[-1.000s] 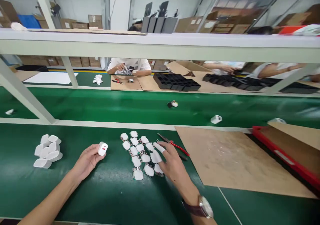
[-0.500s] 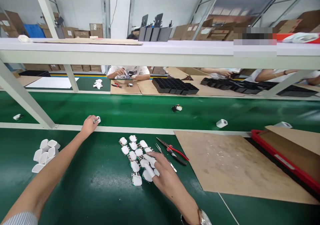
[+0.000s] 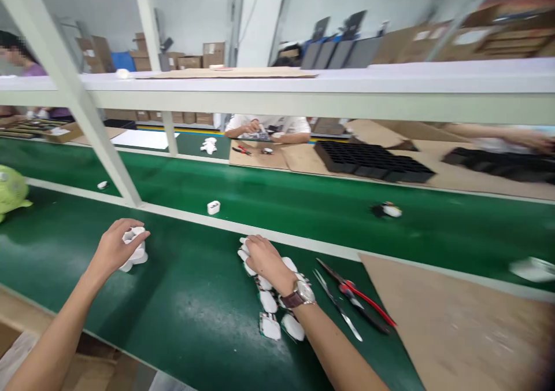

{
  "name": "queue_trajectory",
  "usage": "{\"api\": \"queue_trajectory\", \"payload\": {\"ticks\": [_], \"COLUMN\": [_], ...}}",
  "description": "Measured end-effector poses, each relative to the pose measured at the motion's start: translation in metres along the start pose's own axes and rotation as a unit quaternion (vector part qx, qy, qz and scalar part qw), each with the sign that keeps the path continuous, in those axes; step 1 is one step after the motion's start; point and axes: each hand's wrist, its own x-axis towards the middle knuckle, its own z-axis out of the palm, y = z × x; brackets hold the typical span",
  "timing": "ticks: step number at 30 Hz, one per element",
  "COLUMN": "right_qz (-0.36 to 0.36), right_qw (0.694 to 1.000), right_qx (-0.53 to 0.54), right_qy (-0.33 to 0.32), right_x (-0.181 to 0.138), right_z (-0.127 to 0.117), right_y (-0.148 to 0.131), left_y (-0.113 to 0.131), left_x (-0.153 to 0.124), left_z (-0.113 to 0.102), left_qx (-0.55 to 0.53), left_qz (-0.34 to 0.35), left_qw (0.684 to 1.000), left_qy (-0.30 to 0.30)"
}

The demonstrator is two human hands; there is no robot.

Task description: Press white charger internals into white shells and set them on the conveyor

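Observation:
My left hand (image 3: 115, 246) curls over a small pile of white plastic shells (image 3: 135, 255) on the green bench mat, fingers wrapped around the top one. My right hand (image 3: 265, 258), with a wristwatch, rests palm-down on a cluster of several white charger parts (image 3: 271, 304), fingers bent over the far pieces. One white charger (image 3: 213, 207) lies alone on the green conveyor belt just past the white rail.
Red-handled cutters (image 3: 358, 294) and tweezers (image 3: 337, 304) lie right of the cluster, beside a brown cardboard sheet (image 3: 459, 321). A slanted frame post (image 3: 87, 119) stands at left. A black-and-white part (image 3: 387, 210) rides the belt. Other people work across the conveyor near black trays (image 3: 373, 162).
The view swung left. My left hand came back from the belt, where the charger now lies, to the pile of shells. My right hand shifted to the far end of the cluster.

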Motion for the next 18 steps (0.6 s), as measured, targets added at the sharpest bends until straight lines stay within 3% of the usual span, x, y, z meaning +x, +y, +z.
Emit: {"api": "queue_trajectory", "payload": {"ticks": [4,7,9,13,18], "right_qz": [-0.060,-0.093,-0.099,-0.074,-0.052], "right_qw": [0.998,0.995,0.995,0.997,0.998], "right_qx": [0.015,0.022,0.024,0.011,0.015], "right_qy": [-0.005,-0.013,-0.004,0.006,0.020], "right_x": [0.008,-0.009,-0.024,-0.044,-0.054], "right_z": [0.018,0.021,0.021,0.024,0.040], "right_y": [-0.026,-0.051,-0.064,-0.076,-0.088], "left_y": [-0.036,-0.048,-0.046,-0.014,0.053], "left_x": [-0.058,-0.085,-0.089,-0.069,-0.041], "left_z": [-0.020,-0.011,-0.001,0.022,0.075], "left_qx": [0.054,0.092,0.110,0.035,-0.171], "left_qz": [0.015,0.050,0.068,0.116,0.146], "left_qw": [0.998,0.994,0.991,0.993,0.967], "left_qy": [-0.040,-0.035,-0.018,-0.002,-0.119]}}
